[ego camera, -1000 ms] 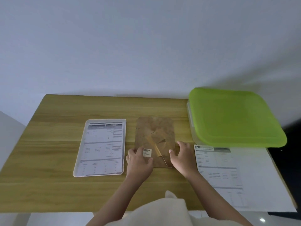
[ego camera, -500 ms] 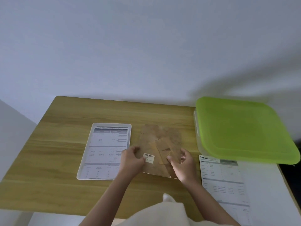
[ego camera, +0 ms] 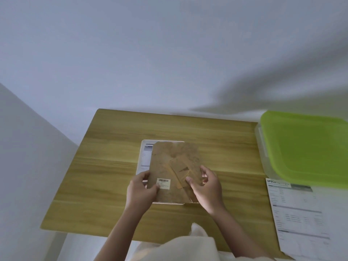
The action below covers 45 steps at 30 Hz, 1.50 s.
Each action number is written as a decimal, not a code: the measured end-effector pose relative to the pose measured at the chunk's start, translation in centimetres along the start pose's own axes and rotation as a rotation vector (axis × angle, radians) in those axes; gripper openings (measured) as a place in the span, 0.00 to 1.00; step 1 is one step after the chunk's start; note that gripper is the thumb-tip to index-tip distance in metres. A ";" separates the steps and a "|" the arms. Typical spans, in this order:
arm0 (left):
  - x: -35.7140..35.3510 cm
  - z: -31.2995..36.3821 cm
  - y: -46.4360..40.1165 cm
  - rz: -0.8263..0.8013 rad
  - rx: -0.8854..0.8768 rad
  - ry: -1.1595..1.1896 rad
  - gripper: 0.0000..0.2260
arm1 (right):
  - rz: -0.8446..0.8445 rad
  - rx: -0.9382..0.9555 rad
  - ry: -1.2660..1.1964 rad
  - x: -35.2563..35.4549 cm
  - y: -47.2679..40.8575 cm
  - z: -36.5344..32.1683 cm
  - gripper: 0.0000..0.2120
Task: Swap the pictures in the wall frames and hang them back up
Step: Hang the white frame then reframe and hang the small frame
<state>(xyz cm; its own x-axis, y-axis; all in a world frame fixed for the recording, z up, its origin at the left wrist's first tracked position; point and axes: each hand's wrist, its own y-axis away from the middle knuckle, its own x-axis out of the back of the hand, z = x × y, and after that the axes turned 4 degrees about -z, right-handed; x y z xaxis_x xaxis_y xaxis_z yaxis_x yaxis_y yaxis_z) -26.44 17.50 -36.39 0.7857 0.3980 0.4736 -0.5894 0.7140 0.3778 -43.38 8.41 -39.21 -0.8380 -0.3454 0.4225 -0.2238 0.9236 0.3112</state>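
A brown backing board point(ego camera: 169, 159) with a fold-out stand and a barcode sticker point(ego camera: 163, 183) is held over a white picture frame point(ego camera: 143, 157) lying on the wooden table point(ego camera: 105, 166). The frame holds a printed sheet, and only its left strip and bottom edge show. My left hand point(ego camera: 140, 191) grips the board's lower left edge, thumb by the sticker. My right hand point(ego camera: 206, 187) grips its lower right edge, thumb on the stand. A second printed sheet point(ego camera: 297, 213) lies loose at the right.
A clear storage box with a green lid point(ego camera: 305, 147) stands at the table's back right, partly over the loose sheet. A plain white wall rises behind the table. A pale garment point(ego camera: 178, 247) covers the near edge.
Both hands have lifted the brown backing board off the table and carried it left, so it now covers most of the white frame. The camera view has swung left.
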 end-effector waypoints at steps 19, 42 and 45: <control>3.9 -6.3 -4.4 -0.193 -0.208 -0.172 0.25 | -0.110 -0.076 0.012 -3.4 -2.6 -0.4 0.23; 3.2 -8.2 -5.4 -0.145 -0.284 -0.090 0.25 | -0.100 0.127 0.218 -3.3 -3.3 2.1 0.24; 3.2 -8.4 -5.6 -0.141 -0.292 -0.087 0.24 | -0.118 0.121 0.139 -3.0 -3.5 2.6 0.25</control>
<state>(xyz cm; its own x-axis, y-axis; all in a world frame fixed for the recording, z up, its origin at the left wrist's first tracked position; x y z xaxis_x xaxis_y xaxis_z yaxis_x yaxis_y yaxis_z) -19.02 19.65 -43.70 0.8292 0.2419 0.5039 -0.3877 0.8983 0.2068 -41.33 6.64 -43.78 -0.7276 -0.4641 0.5053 -0.3814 0.8858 0.2643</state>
